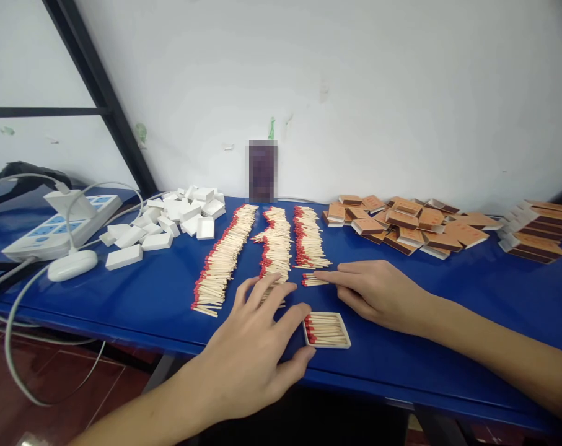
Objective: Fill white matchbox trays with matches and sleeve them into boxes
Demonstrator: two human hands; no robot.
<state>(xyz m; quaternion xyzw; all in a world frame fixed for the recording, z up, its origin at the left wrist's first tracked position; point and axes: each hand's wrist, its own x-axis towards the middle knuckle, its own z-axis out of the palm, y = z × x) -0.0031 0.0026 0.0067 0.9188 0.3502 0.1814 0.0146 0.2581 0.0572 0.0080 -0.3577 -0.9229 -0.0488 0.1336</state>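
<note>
A small white tray (344,342) filled with red-tipped matches lies near the front edge of the blue table (160,291). My left hand (255,347) lies flat with fingers spread, its thumb and forefinger touching the tray's left side. My right hand (378,291) stretches left, fingertips pressing on a few loose matches (314,280) just below the right row. Three long rows of matches (274,248) run back from my hands.
A heap of white inner trays (169,223) sits back left. Orange matchbox sleeves (401,223) are piled back right, with a stack of closed boxes (536,229) at the far right. A power strip (57,226), cables and a white adapter (72,265) lie left.
</note>
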